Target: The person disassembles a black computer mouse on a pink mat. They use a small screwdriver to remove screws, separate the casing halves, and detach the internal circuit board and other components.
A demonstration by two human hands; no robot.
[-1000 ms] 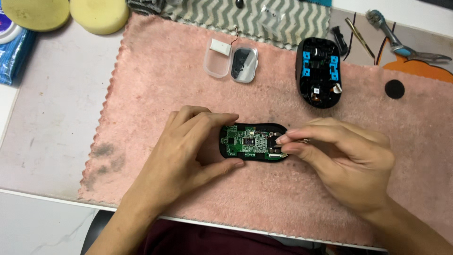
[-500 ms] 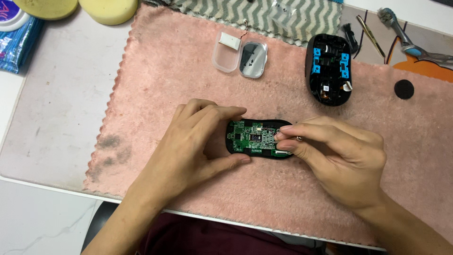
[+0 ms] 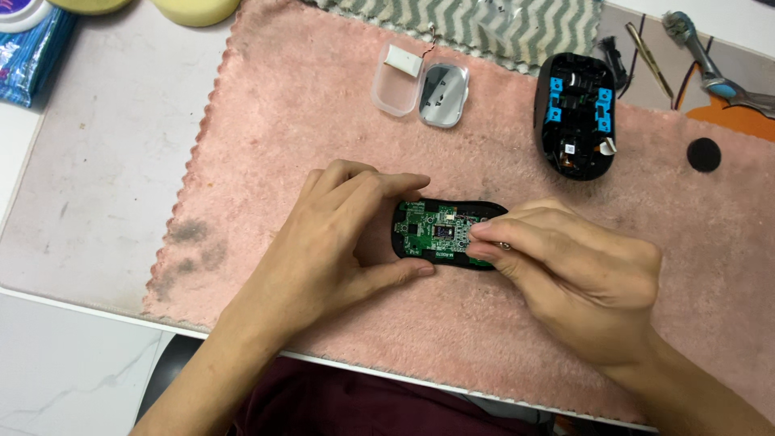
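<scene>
A black mouse base with a green circuit board (image 3: 436,232) lies on the pink towel (image 3: 282,121). My left hand (image 3: 339,234) grips its left end, thumb under the near edge and fingers over the far edge. My right hand (image 3: 565,274) covers its right end, thumb and fingers pinched on a small metal part at the board's right side. The mouse's black top shell (image 3: 575,115), turned inside up with blue clips, lies at the far right.
An open clear plastic case (image 3: 420,81) holding small parts sits at the far middle. Behind it lies a grey zigzag cloth (image 3: 517,28). Tools (image 3: 702,60) lie at the far right, yellow sponges (image 3: 194,8) and a blue packet (image 3: 32,48) at the far left.
The view has shifted slightly, so everything sits a little lower and further right in frame. Both hands remain on the mouse base in the same grip.
</scene>
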